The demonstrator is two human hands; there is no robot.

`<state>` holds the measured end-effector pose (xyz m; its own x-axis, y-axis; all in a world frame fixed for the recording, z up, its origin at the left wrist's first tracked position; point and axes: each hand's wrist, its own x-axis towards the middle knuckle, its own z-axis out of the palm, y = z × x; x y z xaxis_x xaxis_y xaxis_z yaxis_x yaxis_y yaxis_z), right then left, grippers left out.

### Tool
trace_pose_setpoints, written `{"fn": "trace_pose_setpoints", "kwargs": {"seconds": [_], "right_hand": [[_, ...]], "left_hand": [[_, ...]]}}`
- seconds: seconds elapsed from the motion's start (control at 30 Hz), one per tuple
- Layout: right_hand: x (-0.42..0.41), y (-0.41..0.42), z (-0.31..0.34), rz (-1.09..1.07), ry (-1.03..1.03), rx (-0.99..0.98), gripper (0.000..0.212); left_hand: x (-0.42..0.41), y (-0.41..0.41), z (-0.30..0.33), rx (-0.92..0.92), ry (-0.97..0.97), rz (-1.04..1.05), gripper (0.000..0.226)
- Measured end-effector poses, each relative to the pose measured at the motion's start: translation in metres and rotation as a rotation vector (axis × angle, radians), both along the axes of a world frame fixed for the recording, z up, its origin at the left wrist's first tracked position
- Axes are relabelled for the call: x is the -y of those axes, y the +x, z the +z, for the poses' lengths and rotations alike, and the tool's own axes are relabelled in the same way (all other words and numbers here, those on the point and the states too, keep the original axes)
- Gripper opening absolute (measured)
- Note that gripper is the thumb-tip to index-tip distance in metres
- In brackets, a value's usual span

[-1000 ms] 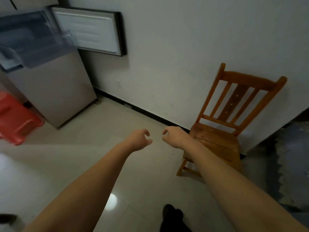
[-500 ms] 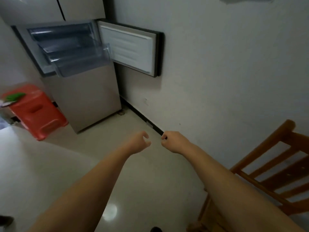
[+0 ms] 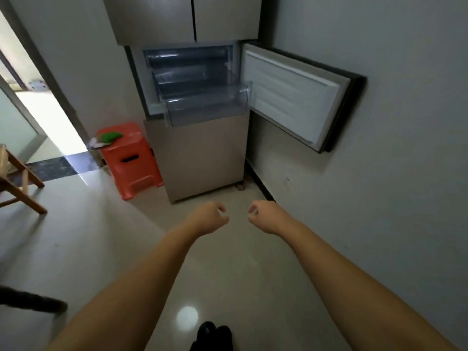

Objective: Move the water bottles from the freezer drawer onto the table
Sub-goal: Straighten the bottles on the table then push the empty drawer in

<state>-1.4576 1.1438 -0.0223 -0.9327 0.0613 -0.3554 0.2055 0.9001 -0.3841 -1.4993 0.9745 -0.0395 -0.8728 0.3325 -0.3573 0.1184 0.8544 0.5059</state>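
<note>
I stand facing the fridge (image 3: 202,158) with both bare arms stretched out in front of me over the pale tiled floor (image 3: 228,262). My left hand (image 3: 210,219) and my right hand (image 3: 266,216) hang side by side, near each other but apart, each with its fingers loosely curled and holding nothing.

Ahead, the freezer door (image 3: 293,97) stands swung wide to the right, near the wall (image 3: 392,148). The clear freezer drawer (image 3: 207,105) is pulled forward out of the compartment, with more clear drawers stacked behind and above it. I cannot make out any water bottles in the drawer; its plastic is see-through and slightly blurred, and nothing inside shows plainly.

Just left of the fridge stands an orange plastic stool (image 3: 131,160) with something green (image 3: 111,136) lying on its top. Further left, a wooden chair (image 3: 20,183) shows partly at the edge, before a bright doorway (image 3: 45,112). My dark shoes (image 3: 214,335) show at the bottom.
</note>
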Motion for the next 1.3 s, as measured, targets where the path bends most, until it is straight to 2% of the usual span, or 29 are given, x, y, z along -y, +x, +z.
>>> {"fn": "trace_pose_setpoints", "kwargs": {"seconds": [0.23,0.43,0.77,0.83,0.9,0.97,1.03,1.13,1.23,1.3], "right_hand": [[0.008,-0.119,0.015,-0.025,-0.065,-0.061,0.031],[0.002,-0.222,0.005,-0.01,-0.117,-0.072,0.028],[-0.077,-0.42,-0.011,0.051,-0.176,-0.067,0.024],[-0.092,-0.457,-0.008,0.009,-0.285,-0.052,0.018],[-0.105,-0.492,-0.004,-0.107,-0.506,0.017,0.016],[-0.111,-0.518,-0.001,-0.25,-0.743,0.107,0.021],[-0.114,-0.543,0.002,-0.355,-0.919,0.168,0.029],[-0.114,-0.579,0.001,-0.5,-1.105,0.231,0.038],[-0.11,-0.608,-0.005,-0.58,-1.201,0.262,0.045],[-0.109,-0.624,-0.01,-0.598,-1.248,0.277,0.052]], "left_hand": [[0.021,-0.119,0.023,-0.084,-0.011,0.03,0.039],[0.015,-0.213,0.022,-0.066,-0.011,0.082,0.04],[-0.044,-0.389,0.011,-0.085,0.086,0.287,0.034],[-0.055,-0.418,0.013,-0.051,0.246,0.415,0.03],[-0.064,-0.444,0.016,0.089,0.578,0.658,0.023],[-0.067,-0.463,0.018,0.254,0.883,0.889,0.013],[-0.063,-0.483,0.016,0.307,1.07,1.07,0.017],[-0.058,-0.512,0.013,0.321,1.195,1.225,0.028],[-0.055,-0.529,0.013,0.363,1.286,1.302,0.013],[-0.051,-0.541,0.007,0.337,1.347,1.322,0.011]]}}
